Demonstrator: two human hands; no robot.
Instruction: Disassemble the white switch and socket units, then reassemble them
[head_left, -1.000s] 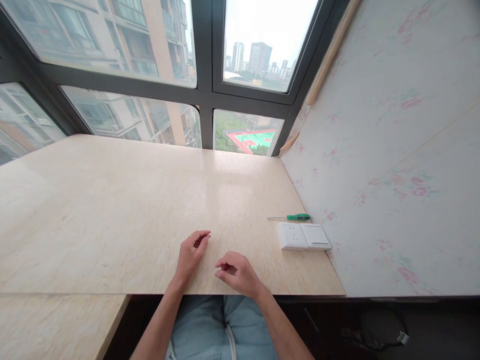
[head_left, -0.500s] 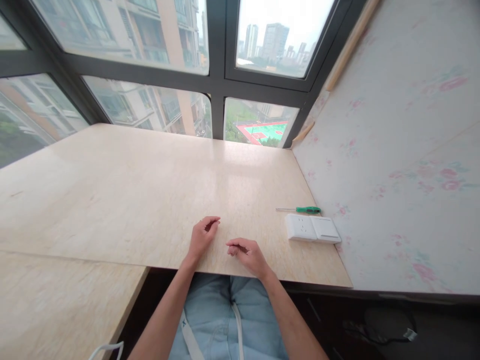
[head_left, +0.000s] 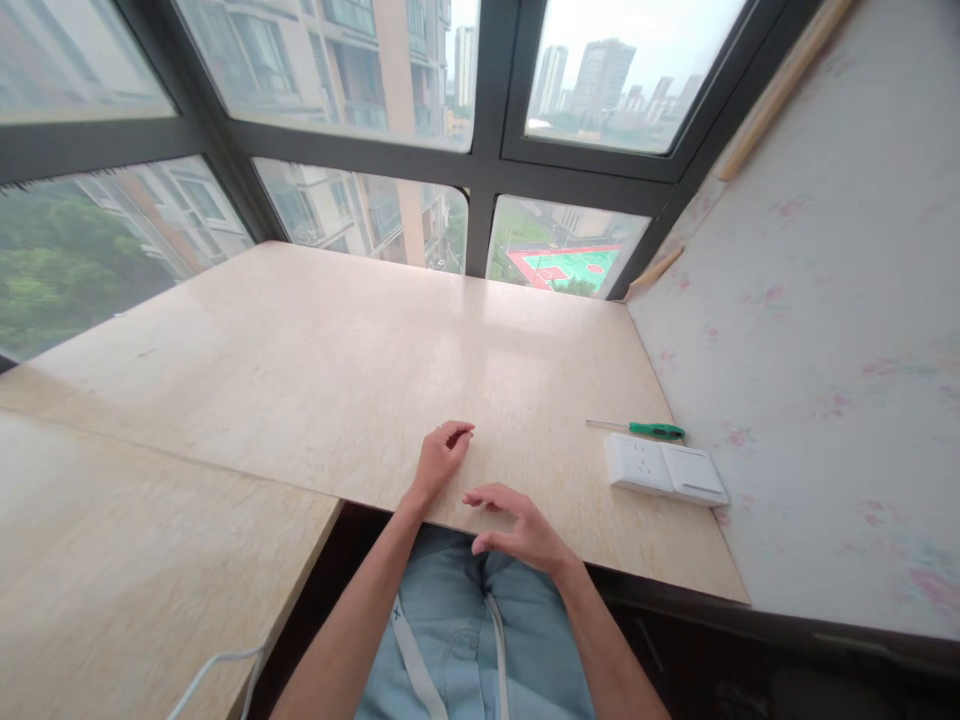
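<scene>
My left hand [head_left: 440,463] rests on the pale wooden table [head_left: 315,380] near its front edge, fingers loosely curled and apart, holding nothing. My right hand [head_left: 519,524] hovers at the table's front edge just right of it, fingers stretched out and empty. A white double socket-and-switch plate [head_left: 664,469] lies flat on the table to the right, beside the wall. A green-handled screwdriver [head_left: 643,429] lies just behind the plate, its shaft pointing left. Neither hand touches the plate or the screwdriver.
A floral-papered wall [head_left: 817,350] bounds the table on the right. Dark-framed windows [head_left: 480,150] stand behind the table. A second tabletop [head_left: 135,590] adjoins at the lower left, with a white cable [head_left: 214,672] at its edge. My lap in light jeans is below.
The view has swung left, so everything sits further right in frame. My right hand has drawn back to the table's edge and its fingers have opened out. The left hand stays put.
</scene>
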